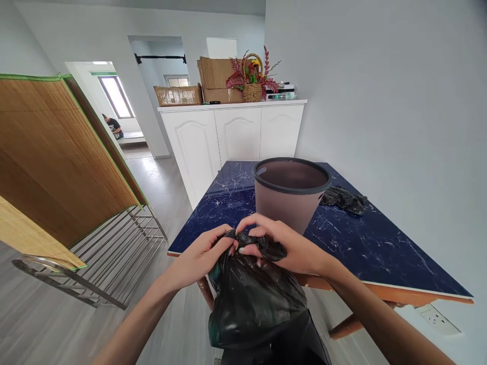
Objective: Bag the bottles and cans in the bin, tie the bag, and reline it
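A filled black garbage bag [258, 299] hangs in front of the table's near edge, its neck gathered and twisted between my two hands. My left hand [205, 256] pinches the neck from the left, thumb and fingers closed on the plastic. From the right, my right hand [281, 243] grips the bunched upper end, its fingers curled round the plastic. Just beyond my hands, a pinkish trash can [283, 205] with a dark rim stands upright on the table. A crumpled black plastic bag [344, 199] lies to the right of the can.
The dark blue marble-patterned table [380, 253] reaches the right wall. Behind it, a white cabinet [239, 132] carries cardboard boxes [218, 76] and a flower basket [252, 91]. A metal rack [125, 253] with bamboo mats [64, 167] stands left. A person [113, 126] sits in the far room.
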Available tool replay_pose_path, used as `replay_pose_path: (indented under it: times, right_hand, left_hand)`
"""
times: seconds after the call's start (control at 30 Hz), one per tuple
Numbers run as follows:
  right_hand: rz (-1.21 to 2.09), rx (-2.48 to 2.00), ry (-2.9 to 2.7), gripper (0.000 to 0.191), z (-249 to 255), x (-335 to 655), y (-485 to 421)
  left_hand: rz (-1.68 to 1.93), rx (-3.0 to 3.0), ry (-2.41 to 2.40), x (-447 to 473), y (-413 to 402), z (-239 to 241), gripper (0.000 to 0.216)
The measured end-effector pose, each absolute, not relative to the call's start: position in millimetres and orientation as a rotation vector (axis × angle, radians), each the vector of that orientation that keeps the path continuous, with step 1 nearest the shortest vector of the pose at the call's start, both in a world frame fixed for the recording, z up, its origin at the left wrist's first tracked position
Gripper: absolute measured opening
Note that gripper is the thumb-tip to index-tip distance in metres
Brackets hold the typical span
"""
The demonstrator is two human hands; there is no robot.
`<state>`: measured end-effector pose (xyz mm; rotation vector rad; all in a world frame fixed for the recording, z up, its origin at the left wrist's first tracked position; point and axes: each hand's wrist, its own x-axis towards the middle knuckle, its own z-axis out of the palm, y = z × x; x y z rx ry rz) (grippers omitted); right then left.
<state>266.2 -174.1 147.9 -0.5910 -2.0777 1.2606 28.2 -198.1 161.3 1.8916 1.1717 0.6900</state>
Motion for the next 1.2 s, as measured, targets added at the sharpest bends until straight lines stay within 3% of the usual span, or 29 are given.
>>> replay_pose_path:
  times: [0.07,0.23,0.37,0.5,0.63,0.77,0.83,1.1,1.2]
  right_hand:
    - [1.077,-0.686,-2.052,0.029,145,265,-173]
    - [0.576,-0.781,-1.951,0.006,125,255,-169]
    - [0.233,-0.658,-1.835,0.015,108,245,-167]
    - [-0.17,-0.586,-1.679,0.009,103,234,-163]
    - [-0.366,-0.618,-1.645,0.014,107,227,-159]
    - [-0.38,-0.563,-1.805,0.013,111,232,-158]
    - [-0.347,-0.548,-1.883,0.024,111,238,-159]
    - [-0.07,-0.61,-2.049,0.05,92,265,-169]
    - [0.091,-0.638,-2.032,0.048,74,272,-178]
  left_hand:
    - [0.735,1.912,1.191,30,-199,161,0.038]
    - [0.836,2.078,1.291,37,-203,159,0.036]
    - [0.884,2.122,1.301,44,-205,158,0.043]
    - [0.974,1.7,1.309,53,-198,161,0.06]
    - [1.028,1.396,1.149,62,-188,162,0.054]
    - [1.144,1.329,1.06,65,-183,158,0.042]
    - [1.207,1.313,1.061,64,-182,155,0.041]
    - [1.336,1.24,1.091,42,-165,138,0.048]
    - [1.371,1.212,1.141,25,-153,124,0.053]
